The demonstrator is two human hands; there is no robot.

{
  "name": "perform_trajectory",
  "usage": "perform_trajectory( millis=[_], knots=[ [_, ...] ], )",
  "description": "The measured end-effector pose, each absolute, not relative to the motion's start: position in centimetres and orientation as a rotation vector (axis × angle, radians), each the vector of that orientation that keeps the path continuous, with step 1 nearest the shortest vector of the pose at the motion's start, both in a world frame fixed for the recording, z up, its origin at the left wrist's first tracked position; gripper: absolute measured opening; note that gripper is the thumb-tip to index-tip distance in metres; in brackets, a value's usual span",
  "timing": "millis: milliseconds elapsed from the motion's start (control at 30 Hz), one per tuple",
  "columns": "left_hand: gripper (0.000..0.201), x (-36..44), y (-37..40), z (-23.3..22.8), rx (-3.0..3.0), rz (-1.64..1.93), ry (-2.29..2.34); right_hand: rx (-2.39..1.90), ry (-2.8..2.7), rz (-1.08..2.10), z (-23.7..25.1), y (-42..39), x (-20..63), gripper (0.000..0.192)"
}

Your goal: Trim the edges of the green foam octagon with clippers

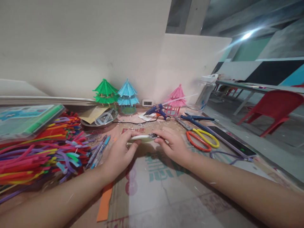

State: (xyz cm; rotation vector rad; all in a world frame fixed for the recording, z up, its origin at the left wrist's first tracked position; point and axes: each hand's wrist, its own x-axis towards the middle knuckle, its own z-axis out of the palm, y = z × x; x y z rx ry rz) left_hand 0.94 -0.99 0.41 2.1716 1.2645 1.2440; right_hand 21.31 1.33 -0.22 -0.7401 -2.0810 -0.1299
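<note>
1. Left hand [118, 152] curls around the left end of a pale strip [140, 137], thumb and fingers pinching it; the right hand [173, 145] pinches the strip's right end, where something dark and small sits at the fingertips, too blurred to name.
2. Both hands meet at centre frame, low over flattened cardboard [161, 190] with green and red print that covers the work surface; an orange paper piece [104, 202] lies at the lower left of it.
3. Behind, a plain pale wall fills the upper left; a white board [190, 63] leans at upper centre. To the upper right the room opens out, with a long table [249, 85] and a red chair [273, 107].
4. Left of the hands, a heap of coloured pipe cleaners [42, 152] crowds close, with pens [99, 150] beside it and a green-lidded box [26, 120] above.
5. Right of the hands lie scissors [201, 139] with red and yellow handles and a phone [232, 142], near the surface's right edge.
6. Along the back stand green [105, 91], blue [127, 95] and pink [177, 96] paper pagodas, a metal bowl [99, 120] and a blue glue gun [158, 110].
7. Open cardboard lies below the hands, between the forearms.
8. Strip: slim, whitish-green, level, held just above the cardboard.
</note>
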Motion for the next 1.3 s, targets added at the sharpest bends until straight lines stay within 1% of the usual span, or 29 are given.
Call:
perform_trajectory(
  millis=[300, 633, 933, 1033, 1200, 1300],
  knots=[
    [0.012, 1.2, -1.4, 1.1, 2.291, 1.249, 1.239, -0.745, -2.131, -0.224, 0.2, 0.8, 21.3, 0.03],
    [0.01, 1.2, -1.3, 1.0, 2.247, 1.255, 1.253, -0.714, -2.127, -0.284, 0.2, 0.9, 21.4, 0.032],
    [0.012, 1.2, -1.4, 1.2, 2.208, 1.218, 1.268, -0.731, -2.143, -0.25, 0.1, 1.0, 21.4, 0.031],
    [0.011, 1.2, -1.5, 1.2, 2.208, 1.233, 1.258, -0.729, -2.124, -0.176, -0.1, 1.1, 21.3, 0.029],
    [0.016, 1.0, -1.2, 0.6, 2.072, 1.276, 1.287, -0.79, -1.955, 0.069, -0.5, 1.6, 21.1, 0.023],
    [0.02, 0.9, -1.0, 0.4, 2.0, 1.277, 1.322, -0.885, -1.886, 0.23, -0.6, 1.9, 20.8, 0.022]
  ],
)
